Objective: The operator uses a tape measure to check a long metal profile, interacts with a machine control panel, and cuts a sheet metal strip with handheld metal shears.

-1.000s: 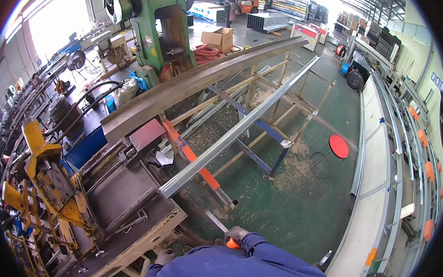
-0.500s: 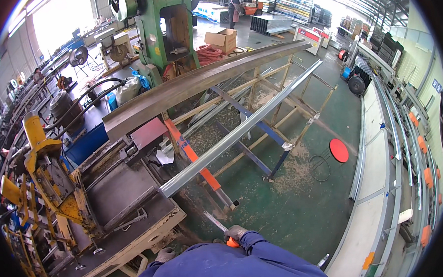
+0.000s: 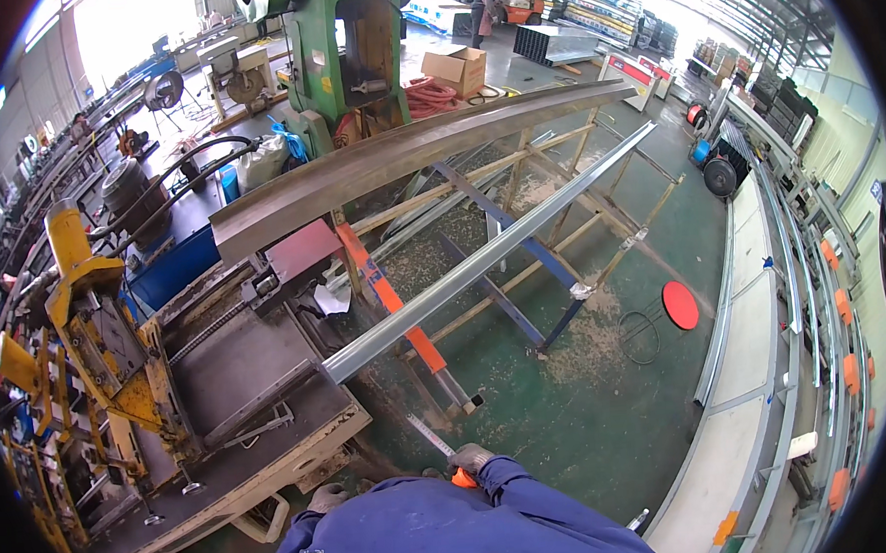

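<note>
My right hand (image 3: 472, 457), in a grey work glove, grips an orange tape measure (image 3: 464, 478) close to my body. A short length of its pale blade (image 3: 429, 434) sticks out, tilted up toward the far left. The blade's tip is apart from the long silver metal profile (image 3: 492, 257), which lies slantwise across the frame beyond it. My left hand (image 3: 327, 498), also gloved, is low at my left side beside the machine table (image 3: 331, 428). My blue sleeve partly covers it, and its fingers cannot be made out.
A yellow machine (image 3: 105, 334) stands at the left, a green press (image 3: 347, 61) behind. A wide steel beam (image 3: 407, 158) and an orange bar (image 3: 389, 297) cross the metal frame. A red round stool (image 3: 679, 305) stands at right, near long white panels (image 3: 733, 351). Two people are far back.
The view has shifted slightly, so the machines and frame sit a little further right. My right hand still holds the tape measure with its blade out; my left hand has barely moved.
</note>
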The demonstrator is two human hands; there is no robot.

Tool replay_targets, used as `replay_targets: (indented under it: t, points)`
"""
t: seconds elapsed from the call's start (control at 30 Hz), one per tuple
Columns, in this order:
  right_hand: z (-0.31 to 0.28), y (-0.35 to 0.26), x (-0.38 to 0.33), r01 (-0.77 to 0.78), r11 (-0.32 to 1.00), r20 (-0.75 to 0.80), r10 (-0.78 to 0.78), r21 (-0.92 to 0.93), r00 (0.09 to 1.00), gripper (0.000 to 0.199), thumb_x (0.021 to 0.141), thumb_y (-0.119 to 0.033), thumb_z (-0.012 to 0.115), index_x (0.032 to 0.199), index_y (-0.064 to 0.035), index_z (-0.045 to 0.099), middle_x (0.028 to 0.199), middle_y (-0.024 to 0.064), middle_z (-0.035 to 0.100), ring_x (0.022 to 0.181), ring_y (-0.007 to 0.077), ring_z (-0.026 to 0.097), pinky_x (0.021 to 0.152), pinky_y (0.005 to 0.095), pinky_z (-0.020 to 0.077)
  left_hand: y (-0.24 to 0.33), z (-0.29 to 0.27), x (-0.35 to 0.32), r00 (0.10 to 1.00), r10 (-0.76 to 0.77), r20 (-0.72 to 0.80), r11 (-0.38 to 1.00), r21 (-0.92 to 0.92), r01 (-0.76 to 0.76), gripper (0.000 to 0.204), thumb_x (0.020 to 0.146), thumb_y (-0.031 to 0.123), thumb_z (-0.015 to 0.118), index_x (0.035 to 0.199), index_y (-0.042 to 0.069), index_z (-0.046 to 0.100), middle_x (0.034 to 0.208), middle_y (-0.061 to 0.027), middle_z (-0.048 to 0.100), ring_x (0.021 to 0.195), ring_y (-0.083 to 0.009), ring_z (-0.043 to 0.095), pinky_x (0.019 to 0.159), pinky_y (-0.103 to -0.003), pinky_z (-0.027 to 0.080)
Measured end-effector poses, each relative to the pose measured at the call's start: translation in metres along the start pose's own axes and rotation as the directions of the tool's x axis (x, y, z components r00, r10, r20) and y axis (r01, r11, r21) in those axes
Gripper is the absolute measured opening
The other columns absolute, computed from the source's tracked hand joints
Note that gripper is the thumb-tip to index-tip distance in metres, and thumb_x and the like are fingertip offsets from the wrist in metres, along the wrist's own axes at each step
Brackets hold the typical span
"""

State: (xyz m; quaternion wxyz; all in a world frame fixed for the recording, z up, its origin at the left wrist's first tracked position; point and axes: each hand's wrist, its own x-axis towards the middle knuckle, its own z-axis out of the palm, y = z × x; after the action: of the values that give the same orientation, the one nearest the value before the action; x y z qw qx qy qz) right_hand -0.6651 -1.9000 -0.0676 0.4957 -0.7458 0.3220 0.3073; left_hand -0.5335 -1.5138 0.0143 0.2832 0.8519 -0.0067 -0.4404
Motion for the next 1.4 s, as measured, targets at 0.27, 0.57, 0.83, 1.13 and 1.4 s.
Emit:
replay_targets:
  t: [0.27, 0.57, 0.83, 1.13, 1.4]
  points:
    - [-0.012, -0.024, -0.032, 0.022, 0.998, 0.06, -0.025, 0.052, 0.998, 0.03, 0.093, -0.031, 0.066, 0.084, -0.006, 0.081, 0.067, 0.009, 0.066, 0.058, 0.0213, 0.057, 0.056, 0.0403, 0.0436, -0.032, 0.018, 0.021, 0.997, 0.081, -0.008, 0.997, 0.022, -0.081, 0.044, 0.091, 0.028, 0.063, 0.124, 0.001, 0.072, 0.121, -0.0199, 0.074, 0.115, -0.0323, 0.07, 0.102, -0.038, 0.052]
    - [-0.009, 0.021, -0.013, 0.02, 0.994, 0.172, -0.002, -0.104, 0.985, 0.029, 0.085, -0.035, 0.07, 0.087, -0.0092, 0.082, 0.073, 0.0113, 0.068, 0.064, 0.025, 0.061, 0.061, 0.0421, 0.0475, -0.021, 0.059, -0.034, 0.994, -0.102, -0.038, 0.993, -0.058, 0.099, 0.045, 0.091, 0.03, 0.063, 0.124, 0.001, 0.072, 0.12, -0.0198, 0.074, 0.114, -0.0325, 0.07, 0.101, -0.038, 0.052]
    - [0.014, 0.041, -0.01, 0.004, 0.98, 0.186, 0.035, -0.201, 0.982, 0.027, 0.079, -0.033, 0.074, 0.089, -0.0099, 0.084, 0.091, 0.0154, 0.076, 0.081, 0.028, 0.07, 0.074, 0.0429, 0.0532, 0.002, 0.061, -0.093, 0.924, -0.367, -0.109, 0.926, -0.136, 0.352, 0.05, 0.09, 0.03, 0.068, 0.131, 0.001, 0.069, 0.129, -0.0213, 0.071, 0.125, -0.0322, 0.066, 0.108, -0.036, 0.049]
    - [0.046, 0.033, -0.014, -0.01, 0.947, 0.095, 0.043, -0.322, 0.995, 0.032, 0.073, -0.03, 0.076, 0.092, -0.0058, 0.082, 0.091, 0.0181, 0.076, 0.082, 0.0312, 0.071, 0.074, 0.0445, 0.0542, -0.047, 0.048, -0.084, 0.979, -0.164, -0.125, 0.984, -0.09, 0.153, 0.047, 0.092, 0.029, 0.065, 0.13, 0.003, 0.069, 0.127, -0.0193, 0.072, 0.123, -0.0319, 0.067, 0.106, -0.037, 0.05]
    - [0.124, -0.008, -0.046, 0.027, 0.88, 0.084, 0.014, -0.475, 0.996, 0.042, 0.084, -0.036, 0.069, 0.109, -0.0037, 0.078, 0.107, 0.0228, 0.076, 0.099, 0.0382, 0.072, 0.085, 0.0461, 0.0539, -0.142, 0.037, -0.117, 0.962, -0.128, -0.241, 0.948, -0.315, 0.047, 0.046, 0.092, 0.028, 0.064, 0.128, 0.001, 0.07, 0.124, -0.0198, 0.073, 0.12, -0.0317, 0.068, 0.104, -0.037, 0.051]
